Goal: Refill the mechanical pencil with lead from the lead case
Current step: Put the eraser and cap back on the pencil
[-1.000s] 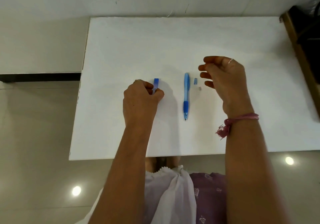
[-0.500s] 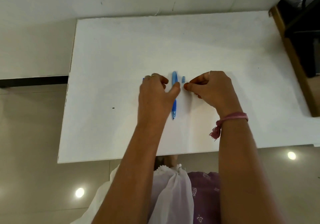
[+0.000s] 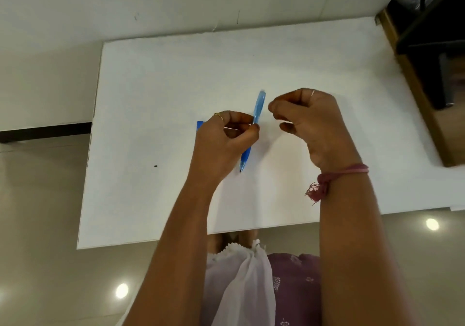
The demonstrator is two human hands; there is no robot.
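Observation:
My left hand (image 3: 224, 144) grips the blue mechanical pencil (image 3: 259, 106) around its middle and holds it above the white table (image 3: 163, 79). The pencil's tip points toward me and its back end points away. A corner of the blue lead case (image 3: 199, 125) shows on the table just left of that hand; the rest is hidden behind it. My right hand (image 3: 312, 124) hovers just right of the pencil's back end. Its thumb and fingertips are pinched together, and I cannot make out anything between them. The small cap and the grey piece are out of sight.
A dark speck (image 3: 155, 166) lies on the table's left part. A wooden piece of furniture (image 3: 415, 94) with a black object (image 3: 432, 36) on it stands against the table's right edge. The white wall runs behind, and tiled floor lies left and below.
My left hand left the lead case, closed on the pencil and lifted it off the table. My right hand came down to the small parts beside the pencil, pinched, then rose.

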